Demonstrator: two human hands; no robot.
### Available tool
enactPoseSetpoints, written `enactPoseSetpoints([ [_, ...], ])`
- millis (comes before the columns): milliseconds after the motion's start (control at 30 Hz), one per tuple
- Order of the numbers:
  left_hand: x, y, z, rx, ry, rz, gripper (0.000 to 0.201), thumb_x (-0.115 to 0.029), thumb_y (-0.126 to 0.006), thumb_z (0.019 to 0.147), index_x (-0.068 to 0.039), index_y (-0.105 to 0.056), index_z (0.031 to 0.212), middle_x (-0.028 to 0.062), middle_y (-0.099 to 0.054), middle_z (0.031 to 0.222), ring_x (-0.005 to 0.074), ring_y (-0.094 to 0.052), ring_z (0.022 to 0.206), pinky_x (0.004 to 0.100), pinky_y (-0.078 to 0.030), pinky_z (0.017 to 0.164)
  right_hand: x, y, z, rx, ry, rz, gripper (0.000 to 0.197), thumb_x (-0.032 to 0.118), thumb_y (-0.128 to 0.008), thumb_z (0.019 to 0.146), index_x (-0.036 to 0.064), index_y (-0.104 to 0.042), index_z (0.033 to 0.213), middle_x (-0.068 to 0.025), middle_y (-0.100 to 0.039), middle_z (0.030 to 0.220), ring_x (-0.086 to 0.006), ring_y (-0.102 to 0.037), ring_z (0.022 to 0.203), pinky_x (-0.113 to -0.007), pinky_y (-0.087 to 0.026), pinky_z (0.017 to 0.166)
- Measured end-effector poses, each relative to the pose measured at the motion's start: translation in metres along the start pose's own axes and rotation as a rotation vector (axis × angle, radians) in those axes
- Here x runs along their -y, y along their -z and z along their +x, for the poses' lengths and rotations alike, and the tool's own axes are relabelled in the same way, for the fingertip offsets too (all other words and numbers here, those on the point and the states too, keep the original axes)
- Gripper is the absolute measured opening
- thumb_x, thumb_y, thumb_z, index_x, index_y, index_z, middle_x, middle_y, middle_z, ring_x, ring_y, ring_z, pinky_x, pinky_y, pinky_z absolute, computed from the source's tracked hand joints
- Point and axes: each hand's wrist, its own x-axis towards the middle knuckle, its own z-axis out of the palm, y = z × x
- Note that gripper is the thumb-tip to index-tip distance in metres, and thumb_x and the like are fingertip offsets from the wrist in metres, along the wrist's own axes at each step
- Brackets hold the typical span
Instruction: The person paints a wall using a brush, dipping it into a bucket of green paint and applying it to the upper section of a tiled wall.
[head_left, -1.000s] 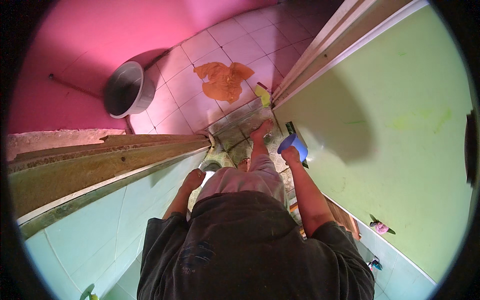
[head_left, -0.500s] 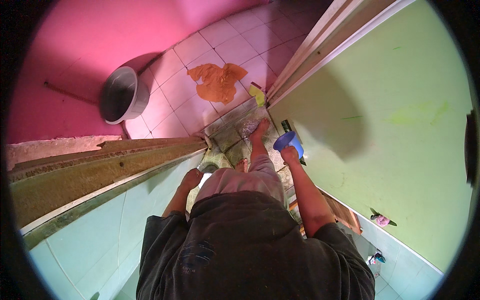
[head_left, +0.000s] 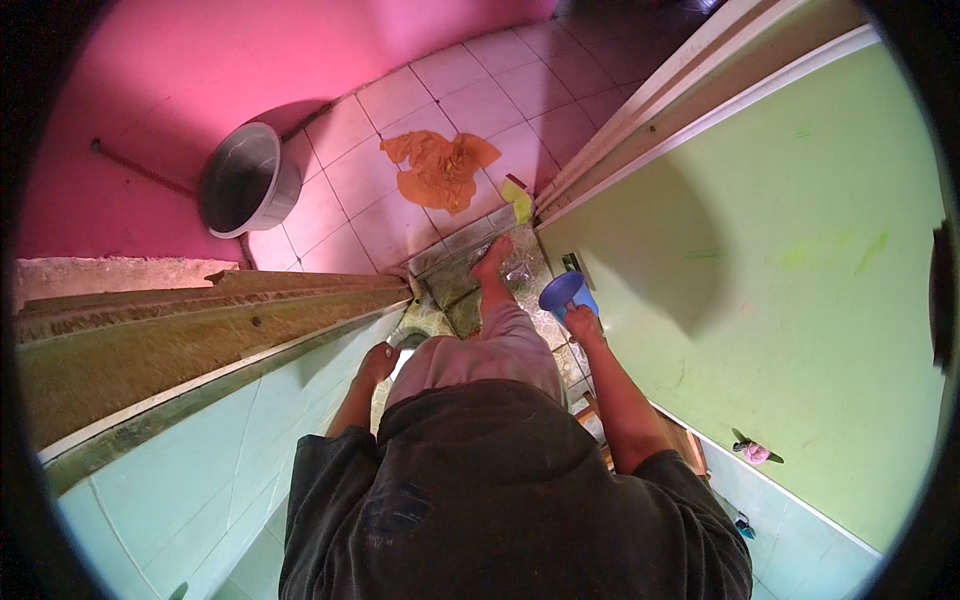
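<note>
My right hand [head_left: 582,323] grips a blue plastic dipper [head_left: 568,292] by its handle, its round mouth turned up toward me, close to the green door. My left hand [head_left: 379,362] hangs by the pale teal wall with its fingers curled; whatever may be inside them is hidden. Below and beside it shows a whitish thing, partly covered by my trousers, whose kind I cannot make out. My bare foot [head_left: 492,259] stands on the wet, patterned floor tiles [head_left: 447,287] just inside the raised doorsill.
Beyond the sill, an orange cloth [head_left: 440,172] lies crumpled on pale tiles. A grey plastic tub [head_left: 245,182] leans against the pink wall. A worn wooden door frame [head_left: 220,318] borders the left, and a green door [head_left: 780,260] stands at the right. A yellow-green scrap [head_left: 518,200] lies by the frame.
My foot has shifted left on the wet tiles. My right hand and the dipper have moved slightly left and down in the view. The left hand has barely moved.
</note>
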Motion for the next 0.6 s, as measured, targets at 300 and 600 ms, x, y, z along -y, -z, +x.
enactPoseSetpoints([
  [300, 0.004, -0.011, 0.008, 0.095, 0.046, -0.014, 0.044, -0.042, -0.051, 0.090, 0.001, -0.059, 0.098, 0.0259, -0.063, 0.103, 0.0424, -0.058, 0.100, 0.0453, -0.047, 0.086, 0.019, 0.031, -0.032, -0.056, -0.340, 0.320, 0.046, 0.035, -0.048, 0.090, -0.0079, -0.061, 0.101, -0.0334, -0.062, 0.098, -0.0383, -0.066, 0.089, -0.047, -0.053, 0.077],
  [600, 0.002, -0.020, 0.036, 0.012, 0.095, -0.292, 0.038, -0.037, -0.053, 0.091, 0.000, -0.060, 0.093, 0.0221, -0.065, 0.095, 0.0316, -0.065, 0.087, 0.0407, -0.050, 0.076, 0.026, 0.048, -0.045, -0.073, -0.408, 0.458, 0.045, 0.033, -0.051, 0.090, -0.0094, -0.058, 0.104, -0.0306, -0.064, 0.090, -0.0372, -0.068, 0.073, -0.044, -0.055, 0.075],
])
